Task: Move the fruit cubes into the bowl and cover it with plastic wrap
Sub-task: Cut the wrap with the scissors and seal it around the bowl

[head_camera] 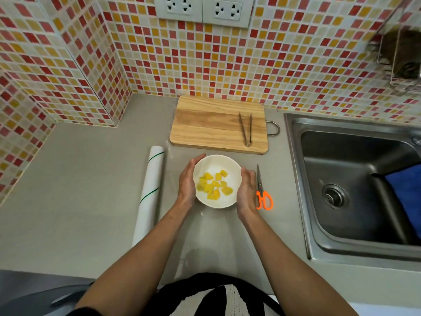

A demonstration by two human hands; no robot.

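A white bowl (217, 163) stands on the grey counter and holds several yellow fruit cubes (214, 184). My left hand (188, 181) lies flat against the bowl's left side, fingers pointing away from me. My right hand (247, 190) cups the bowl's right side. A faint clear film (205, 236) glints on the counter around and in front of the bowl; I cannot tell whether it lies over the bowl's top. The white roll of plastic wrap (150, 192) lies left of the bowl.
A wooden cutting board (211, 124) with metal tongs (246, 130) lies behind the bowl. Orange-handled scissors (262, 192) lie just right of my right hand. A steel sink (355, 185) holding a blue cloth (407, 195) is at the right. Tiled walls close off the back and left.
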